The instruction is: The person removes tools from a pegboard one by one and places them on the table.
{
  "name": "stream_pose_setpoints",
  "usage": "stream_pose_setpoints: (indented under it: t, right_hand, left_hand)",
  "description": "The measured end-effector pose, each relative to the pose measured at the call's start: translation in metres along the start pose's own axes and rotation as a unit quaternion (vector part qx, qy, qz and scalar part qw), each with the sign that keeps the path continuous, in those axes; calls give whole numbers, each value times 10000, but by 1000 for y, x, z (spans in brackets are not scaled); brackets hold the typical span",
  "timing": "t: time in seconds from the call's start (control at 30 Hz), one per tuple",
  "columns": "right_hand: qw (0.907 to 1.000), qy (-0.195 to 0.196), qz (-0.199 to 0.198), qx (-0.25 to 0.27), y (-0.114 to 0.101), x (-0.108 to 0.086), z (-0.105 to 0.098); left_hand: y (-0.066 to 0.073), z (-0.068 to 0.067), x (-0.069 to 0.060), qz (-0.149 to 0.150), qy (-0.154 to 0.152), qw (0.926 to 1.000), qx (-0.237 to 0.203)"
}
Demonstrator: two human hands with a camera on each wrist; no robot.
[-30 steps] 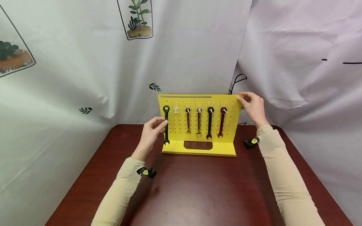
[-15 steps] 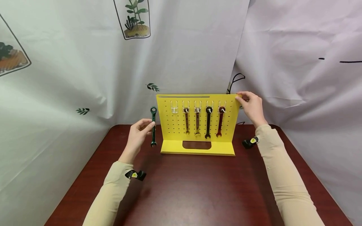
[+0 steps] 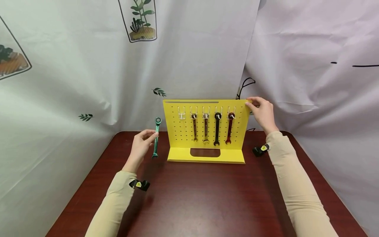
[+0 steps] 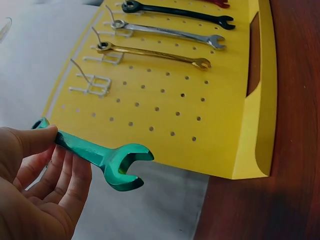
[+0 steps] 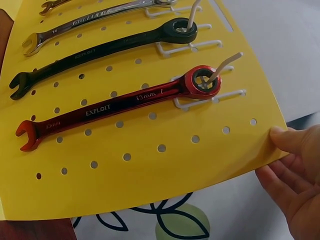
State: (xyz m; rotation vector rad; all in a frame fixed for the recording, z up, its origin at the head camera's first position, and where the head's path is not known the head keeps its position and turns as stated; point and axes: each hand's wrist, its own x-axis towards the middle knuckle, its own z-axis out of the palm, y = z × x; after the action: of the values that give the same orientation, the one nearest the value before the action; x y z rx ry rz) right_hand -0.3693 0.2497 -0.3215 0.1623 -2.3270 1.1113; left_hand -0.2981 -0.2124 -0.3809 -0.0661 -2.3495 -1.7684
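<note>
The head view shows the left hand (image 3: 140,148) left of centre, its thumb and fingers clamped on a green wrench (image 3: 156,140) at about mid-shank. The wrench stands nearly upright at the fingertips, along the right side of the hand: ring end above the fingers, open end below them. A gap shows between it and the left edge of the yellow pegboard (image 3: 183,141) at the centre of the frame.

In the left wrist view the same hand fills the lower left. The thumb lies over the shank and the fingers are behind it; the ring end is mostly hidden at far left, and the open end points right, toward the lower middle.

The right hand (image 3: 264,113), right of centre in the head view, pinches the pegboard's upper right corner between thumb and fingers. Near it hangs a red wrench (image 3: 229,130); leftward along the row come a dark wrench (image 3: 217,130), a silver wrench (image 3: 206,126) and a gold wrench (image 3: 194,128), then a white wire hook (image 3: 182,116) near the board's upper left. The pegboard stands on a reddish-brown bench (image 3: 189,197), which spreads across the lower frame.
</note>
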Motion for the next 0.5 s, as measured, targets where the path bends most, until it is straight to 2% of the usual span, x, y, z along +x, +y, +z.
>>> stream_pose_setpoints:
  t: [0.17, 0.5]
  right_hand:
    - [10000, 10, 21, 30, -2, 0, -1]
    - [10000, -21, 71, 57, -2, -1, -1]
  left_hand:
    - [-24, -2, 12, -162, 121, 9997, 100]
    - [-48, -6, 16, -461, 65, 9986, 269]
